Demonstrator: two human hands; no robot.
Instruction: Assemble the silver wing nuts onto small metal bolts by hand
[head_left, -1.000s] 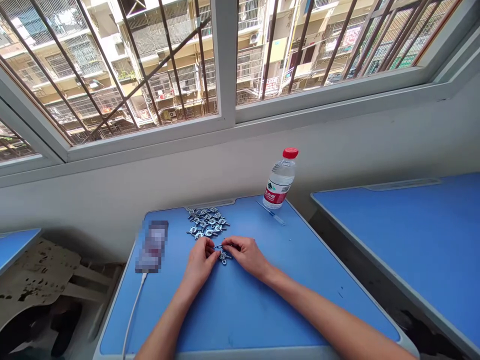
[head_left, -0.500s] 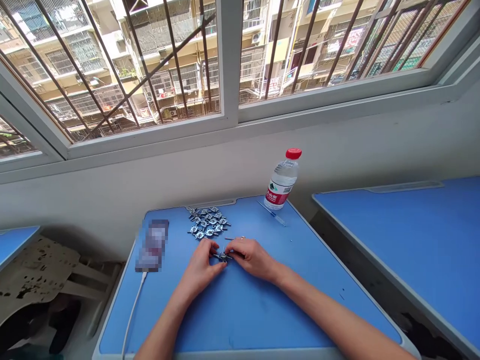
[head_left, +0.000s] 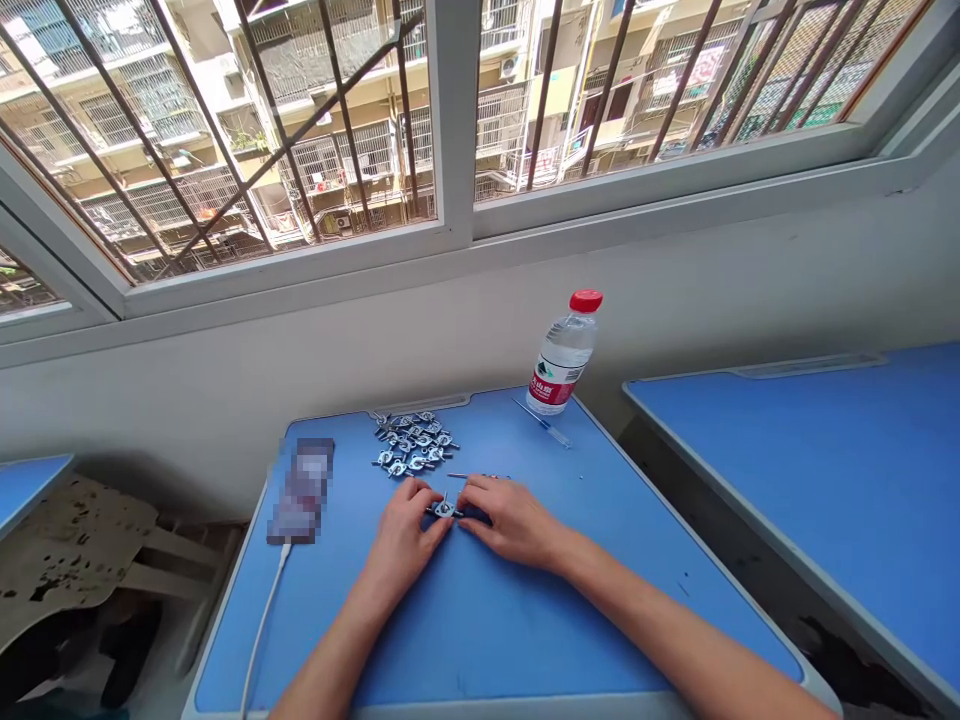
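Low over the blue desk point(head_left: 465, 620), a small silvery metal fitting point(head_left: 445, 509) with a round plate and an upright pin sits between my two hands. My left hand point(head_left: 409, 525) has its thumb and fingertips closed on the left side of it. At the opposite side, my right hand point(head_left: 510, 520) pinches its end with thumb and forefinger. Just beyond the right knuckles lies a thin rod-like tool point(head_left: 457, 475), its far part mostly hidden by that hand. Several similar metal fittings point(head_left: 414, 443) form a loose pile behind the hands.
A phone with a blurred screen point(head_left: 302, 490) lies at the left, its white cable point(head_left: 260, 630) trailing to the front edge. Back right stand a water bottle with a red cap point(head_left: 562, 355) and a pen point(head_left: 544, 423). Another blue desk point(head_left: 810, 480) is across a gap.
My right fingers have shifted from the top of the fitting to its right end, showing more of the plate and pin. The fitting now looks flatter and more level. The view has tilted slightly.
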